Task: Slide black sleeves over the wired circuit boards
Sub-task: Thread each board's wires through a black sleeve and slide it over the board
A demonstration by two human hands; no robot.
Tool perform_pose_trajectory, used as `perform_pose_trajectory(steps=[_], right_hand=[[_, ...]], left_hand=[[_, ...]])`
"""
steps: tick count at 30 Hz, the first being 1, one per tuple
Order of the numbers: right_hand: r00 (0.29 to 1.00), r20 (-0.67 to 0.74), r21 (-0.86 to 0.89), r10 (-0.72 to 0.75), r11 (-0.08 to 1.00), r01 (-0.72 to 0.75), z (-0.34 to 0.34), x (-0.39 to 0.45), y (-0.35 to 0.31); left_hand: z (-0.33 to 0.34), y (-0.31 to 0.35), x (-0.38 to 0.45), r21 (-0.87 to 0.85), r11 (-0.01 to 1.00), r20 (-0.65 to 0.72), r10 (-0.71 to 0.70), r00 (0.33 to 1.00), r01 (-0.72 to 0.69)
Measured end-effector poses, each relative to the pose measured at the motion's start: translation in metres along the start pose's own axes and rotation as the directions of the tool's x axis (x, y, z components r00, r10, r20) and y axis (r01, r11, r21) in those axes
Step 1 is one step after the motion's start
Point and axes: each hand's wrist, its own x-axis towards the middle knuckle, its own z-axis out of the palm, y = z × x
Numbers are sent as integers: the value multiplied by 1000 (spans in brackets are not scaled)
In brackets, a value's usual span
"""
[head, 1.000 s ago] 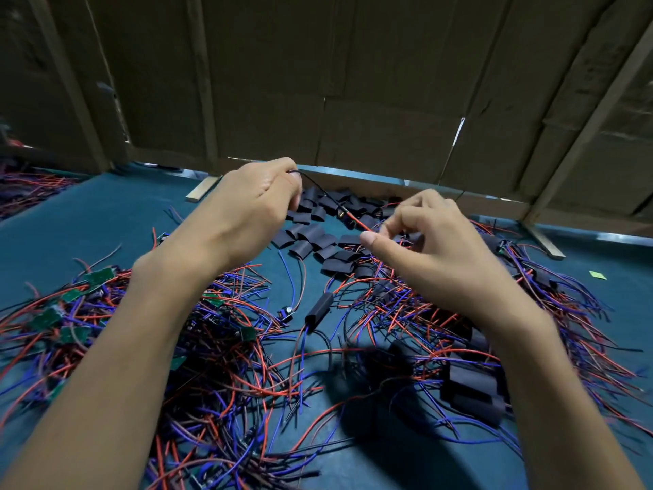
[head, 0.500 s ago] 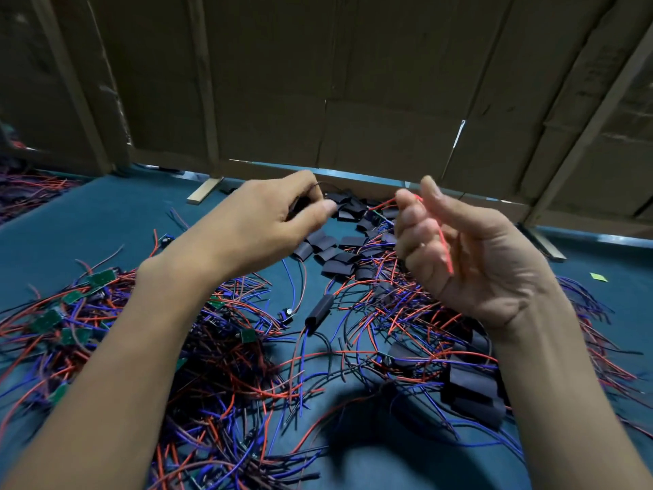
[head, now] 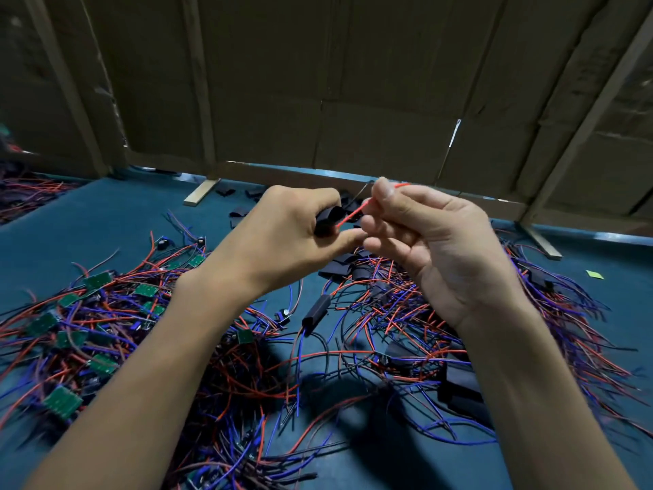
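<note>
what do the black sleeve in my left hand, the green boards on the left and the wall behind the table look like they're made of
Black sleeve: looks like soft matte plastic or rubber tubing, flattened; probably heat-shrink, though that is a guess.
Green boards: rigid flat plates with a slightly glossy green coat, like printed circuit board laminate.
Wall: dull brown sheets with creases and seams, seemingly cardboard, braced by pale wooden strips.
</note>
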Motion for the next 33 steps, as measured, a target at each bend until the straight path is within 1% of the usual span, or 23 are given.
perform_pose_trajectory(steps=[3,7,9,13,15,18,19,20,22,25,27,28,29,31,32,33], right_hand=[[993,-33,-51,-117,992,116,4,-1,8],[962,-55,-112,-267,959,260,7,0,15],[961,-59,-88,-272,960,266,7,1,16],[971,-92,-29,-222,975,220,5,3,16],[964,-96,-97,-250,966,241,4,2,18],[930,-86,-298,-358,900,319,4,1,23],[924,-75,-355,-374,876,325,4,0,24],[927,-66,-386,-369,866,317,5,0,25],[950,-40,-384,-309,883,271,8,-3,23],[991,75,-414,-113,900,134,4,-8,7],[989,147,-514,26,856,54,-8,-12,-11],[989,140,-584,47,811,44,-16,-13,-20],[994,110,-645,10,762,64,-25,-12,-27],[987,71,-705,-147,692,154,-44,-7,-33],[983,64,-721,-170,673,163,-52,-4,-34],[989,72,-741,-132,656,141,-58,-1,-32]], left_hand=[[1,1,0,-13,1000,14,-27,1000,27],[0,2,0,-1,999,49,-36,998,36],[0,3,0,-4,999,48,-36,998,36],[0,3,-1,-18,999,41,-32,999,33],[0,3,-1,-10,1000,50,-27,998,28],[0,4,0,-12,1000,33,-27,999,28],[-1,4,0,-11,999,33,-30,999,30],[-1,3,0,-9,999,40,-37,999,37],[-1,-1,0,-19,997,72,-70,995,72],[3,-4,-2,-50,990,139,-123,983,131],[5,-3,-2,-64,987,151,-133,980,144],[5,-2,-1,-73,988,138,-128,982,139],[5,-1,0,-83,988,118,-118,986,128],[2,0,1,-107,989,85,-91,992,100],[1,0,1,-120,988,75,-85,994,94],[1,0,2,-131,987,70,-86,994,94]])
